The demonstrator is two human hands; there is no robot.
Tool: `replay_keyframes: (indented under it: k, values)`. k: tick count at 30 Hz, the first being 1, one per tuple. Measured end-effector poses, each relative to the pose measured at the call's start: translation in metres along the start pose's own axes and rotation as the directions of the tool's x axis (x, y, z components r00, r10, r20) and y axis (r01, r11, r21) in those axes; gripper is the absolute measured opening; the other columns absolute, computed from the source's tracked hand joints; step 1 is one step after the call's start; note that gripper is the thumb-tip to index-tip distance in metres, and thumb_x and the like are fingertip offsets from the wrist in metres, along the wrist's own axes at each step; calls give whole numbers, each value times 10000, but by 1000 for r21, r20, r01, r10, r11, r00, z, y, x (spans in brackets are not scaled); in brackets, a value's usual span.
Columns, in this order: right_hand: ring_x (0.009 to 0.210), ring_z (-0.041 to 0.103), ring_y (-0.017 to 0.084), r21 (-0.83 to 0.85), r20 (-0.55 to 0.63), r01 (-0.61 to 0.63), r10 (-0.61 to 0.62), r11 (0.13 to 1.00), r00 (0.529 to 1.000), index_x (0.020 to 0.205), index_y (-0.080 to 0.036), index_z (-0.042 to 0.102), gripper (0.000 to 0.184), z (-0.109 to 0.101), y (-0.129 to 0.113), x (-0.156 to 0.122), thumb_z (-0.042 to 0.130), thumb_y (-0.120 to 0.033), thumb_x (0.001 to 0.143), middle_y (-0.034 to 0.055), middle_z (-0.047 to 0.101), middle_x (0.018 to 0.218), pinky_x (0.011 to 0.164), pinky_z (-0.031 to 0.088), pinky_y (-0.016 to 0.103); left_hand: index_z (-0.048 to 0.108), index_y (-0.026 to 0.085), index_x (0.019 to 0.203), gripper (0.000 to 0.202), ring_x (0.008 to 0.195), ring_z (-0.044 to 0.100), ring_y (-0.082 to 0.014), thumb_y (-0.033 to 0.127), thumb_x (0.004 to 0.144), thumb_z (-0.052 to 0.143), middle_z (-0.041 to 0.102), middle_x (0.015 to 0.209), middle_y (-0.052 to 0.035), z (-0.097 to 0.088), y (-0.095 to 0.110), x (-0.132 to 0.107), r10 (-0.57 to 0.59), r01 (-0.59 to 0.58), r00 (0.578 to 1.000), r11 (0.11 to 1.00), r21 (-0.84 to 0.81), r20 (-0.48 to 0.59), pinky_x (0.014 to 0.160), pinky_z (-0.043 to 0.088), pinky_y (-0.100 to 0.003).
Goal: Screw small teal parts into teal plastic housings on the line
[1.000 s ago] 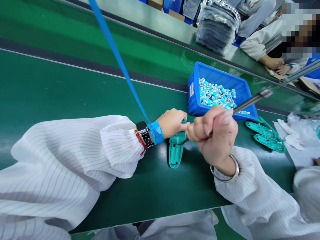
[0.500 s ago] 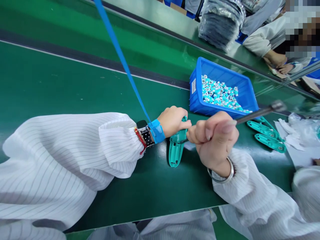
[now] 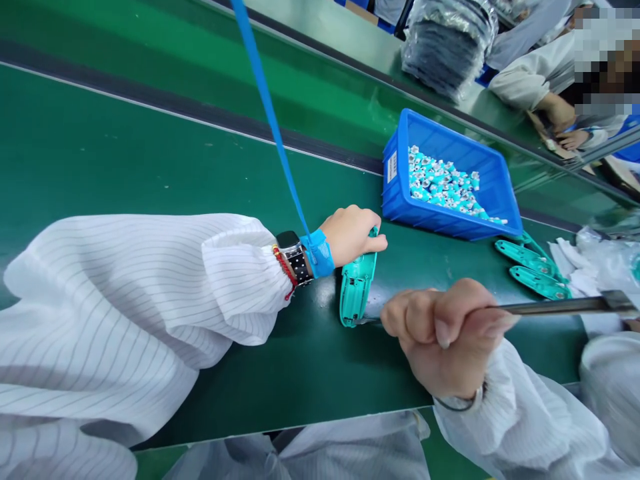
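Observation:
My left hand (image 3: 353, 233) is closed around the upper end of a teal plastic housing (image 3: 356, 290), an elongated open shell with ribs and small dark parts inside. It rests on the green bench, and the fingers cover its top part. My right hand (image 3: 445, 333) is a fist around slim metal tweezers (image 3: 560, 307), whose blunt back end sticks out to the right. Their thin tip meets the lower right edge of the housing. A blue wrist strap with a cord (image 3: 280, 147) circles my left wrist.
A blue bin (image 3: 450, 220) of small teal-and-white parts stands beyond my hands. More teal shells (image 3: 537, 283) lie at the right, beside white scraps and clear plastic bags (image 3: 607, 257). Bagged goods (image 3: 447, 47) stand across the bench, near a co-worker's hands (image 3: 565, 127).
My right hand has moved down and right, bringing the tweezers' tip from the housing's middle to its lower end. My left hand keeps its hold, with the housing slightly turned.

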State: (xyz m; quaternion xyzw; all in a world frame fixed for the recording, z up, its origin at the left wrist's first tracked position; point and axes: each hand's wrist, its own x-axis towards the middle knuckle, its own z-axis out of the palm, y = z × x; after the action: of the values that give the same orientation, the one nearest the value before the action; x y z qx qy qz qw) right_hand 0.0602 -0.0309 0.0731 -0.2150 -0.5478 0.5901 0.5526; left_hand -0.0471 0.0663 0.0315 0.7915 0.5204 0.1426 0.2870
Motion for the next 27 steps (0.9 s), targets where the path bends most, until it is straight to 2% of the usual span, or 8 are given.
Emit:
replay_keyframes:
  k: [5, 9, 18, 23, 27]
  values:
    - [356, 202, 58, 17, -7, 12, -11, 1000, 1000, 594, -202, 313, 378, 2, 6, -3, 410, -387, 908, -67, 163, 485, 354, 189, 207, 661, 151, 864, 286, 701, 555, -191, 388, 797, 515, 564, 694, -46, 0, 0, 0, -4, 4, 1000, 1000, 7, -5, 633, 368, -270]
    - [365, 207, 54, 0, -6, -8, 8, 1000, 1000, 599, -198, 325, 378, 2, 7, -2, 407, -396, 911, -69, 177, 486, 363, 198, 204, 657, 154, 851, 296, 679, 543, -179, 397, 790, 500, 551, 679, -39, 0, -1, 0, 8, -8, 1000, 1000, 9, -13, 596, 343, -256]
    - [339, 195, 41, -25, -5, 27, -27, 999, 1000, 605, -203, 351, 354, 0, 19, -4, 449, -376, 898, -73, 189, 477, 337, 187, 189, 652, 162, 839, 280, 617, 488, -161, 385, 771, 497, 542, 637, -22, -3, 1, 0, 29, -29, 999, 1000, -7, -15, 556, 281, -255]
    - [319, 183, 45, -146, 56, 189, -183, 971, 982, 599, -210, 321, 375, 1, 21, -17, 412, -407, 905, -73, 224, 441, 335, 185, 200, 645, 146, 745, 235, 538, 409, -118, 347, 767, 526, 493, 562, 9, -6, 1, 2, 64, -63, 998, 997, -47, 23, 546, 250, -247]
    - [329, 177, 50, -102, -116, 83, -95, 991, 989, 600, -208, 324, 374, 0, 13, -14, 423, -409, 899, -74, 180, 460, 329, 185, 190, 639, 137, 707, 221, 518, 362, -108, 329, 761, 544, 453, 523, 23, -5, -1, 2, 64, -66, 998, 996, -66, -28, 541, 229, -246]
